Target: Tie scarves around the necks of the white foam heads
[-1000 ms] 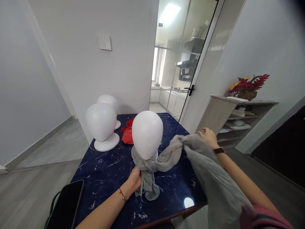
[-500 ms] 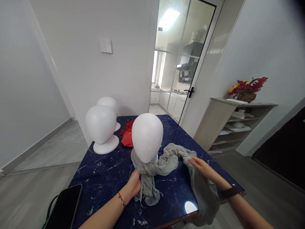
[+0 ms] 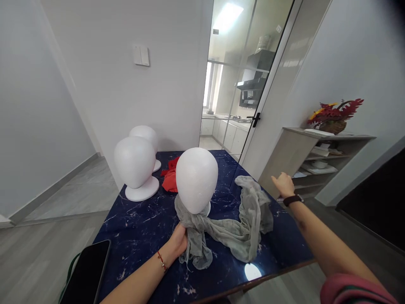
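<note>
A white foam mannequin head [image 3: 196, 180] stands on a dark blue marbled table [image 3: 142, 230]. A grey scarf [image 3: 236, 223] is wound round its neck and trails to the right across the table. My left hand [image 3: 179, 241] is closed on the scarf just below the head's neck. My right hand [image 3: 284, 184] hovers past the table's right edge, beside the far end of the scarf, fingers loosely curled and holding nothing. A dark watch sits on that wrist.
Two more white foam heads [image 3: 135, 165] stand at the back left, with a red cloth [image 3: 170, 178] beside them. A black phone [image 3: 87, 275] lies at the near left corner. A shelf unit [image 3: 308, 162] with flowers and a glass door [image 3: 253, 97] are to the right.
My right hand let go of the scarf's long end, which now lies spread on the table, and the hand moved right and away. The left hand stayed put.
</note>
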Demonstrator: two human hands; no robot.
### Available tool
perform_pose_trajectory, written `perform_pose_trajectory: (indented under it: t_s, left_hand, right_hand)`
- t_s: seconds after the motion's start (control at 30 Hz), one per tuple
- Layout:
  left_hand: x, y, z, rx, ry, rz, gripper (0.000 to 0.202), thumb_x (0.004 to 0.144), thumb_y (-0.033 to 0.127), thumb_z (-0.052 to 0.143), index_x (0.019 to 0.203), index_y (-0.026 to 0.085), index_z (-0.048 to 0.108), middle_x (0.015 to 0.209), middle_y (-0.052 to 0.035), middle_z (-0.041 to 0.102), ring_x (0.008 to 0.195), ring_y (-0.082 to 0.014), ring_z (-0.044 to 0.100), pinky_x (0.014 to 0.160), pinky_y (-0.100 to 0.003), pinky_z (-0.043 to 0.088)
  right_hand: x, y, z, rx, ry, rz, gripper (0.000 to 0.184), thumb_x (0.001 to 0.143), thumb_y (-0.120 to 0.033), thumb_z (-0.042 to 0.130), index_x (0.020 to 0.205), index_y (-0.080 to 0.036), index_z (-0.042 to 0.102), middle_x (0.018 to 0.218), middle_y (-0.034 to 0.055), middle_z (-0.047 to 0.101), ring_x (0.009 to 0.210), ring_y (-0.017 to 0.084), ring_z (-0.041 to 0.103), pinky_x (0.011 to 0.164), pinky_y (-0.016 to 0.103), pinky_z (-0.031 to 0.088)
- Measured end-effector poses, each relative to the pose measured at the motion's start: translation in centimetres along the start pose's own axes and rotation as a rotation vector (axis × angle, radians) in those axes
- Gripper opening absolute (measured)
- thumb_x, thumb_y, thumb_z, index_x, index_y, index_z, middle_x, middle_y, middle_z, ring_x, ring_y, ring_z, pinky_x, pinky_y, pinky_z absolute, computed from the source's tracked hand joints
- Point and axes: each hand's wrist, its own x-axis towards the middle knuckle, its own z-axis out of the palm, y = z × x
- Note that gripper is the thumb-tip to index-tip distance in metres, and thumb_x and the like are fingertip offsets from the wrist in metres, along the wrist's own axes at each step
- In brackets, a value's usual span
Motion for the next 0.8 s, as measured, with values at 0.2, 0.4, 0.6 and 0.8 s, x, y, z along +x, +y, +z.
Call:
perform_pose_trajectory:
  t_s: [0.2,0.4,0.6,0.8]
  left_hand:
    - [0.1,-0.1,-0.3,-0.003,-0.006,-0.008,0.031,0.072,0.023,0.065,0.101,0.013,0.063,0.091,-0.0115,0.07,0.088,-0.0262,0.064,0.083,-0.039,0.049]
    - [-0.1,0.0,0.0,-0.008,-0.017,-0.008,0.031,0.073,0.022,0.064,0.104,0.014,0.063,0.093,-0.0117,0.069,0.09,-0.0261,0.064,0.085,-0.039,0.048]
    - [0.2,-0.1,-0.2,-0.017,-0.024,-0.003,0.034,0.076,0.022,0.062,0.109,0.013,0.06,0.095,-0.0113,0.069,0.087,-0.0232,0.065,0.085,-0.038,0.048]
    - [-0.1,0.1,0.2,-0.036,-0.014,-0.018,0.032,0.075,0.024,0.063,0.105,0.012,0.062,0.093,-0.0119,0.07,0.082,-0.0233,0.066,0.082,-0.037,0.05]
  right_hand:
    - [-8.1,-0.1,4.5,-0.135,-0.383,-0.643,0.078,0.06,0.008,0.034,0.129,-0.024,0.048,0.145,0.0068,0.034,0.133,0.023,0.031,0.104,0.046,0.033]
    - [-13.0,-2.3,3.9,-0.11,-0.567,-0.81,0.046,0.064,0.002,0.036,0.097,-0.018,0.062,0.127,0.0073,0.055,0.126,0.022,0.042,0.109,0.048,0.022]
    - [-11.4,-3.6,0.6,-0.344,-0.45,-0.539,0.036,0.073,-0.002,0.036,0.099,-0.008,0.061,0.097,0.0183,0.066,0.096,0.027,0.061,0.097,0.047,0.037]
    - [-16.6,-5.2,1.5,-0.037,-0.709,-0.667,0.072,0.071,-0.032,0.059,0.137,-0.015,0.035,0.143,0.0149,0.036,0.13,0.03,0.036,0.106,0.044,0.033]
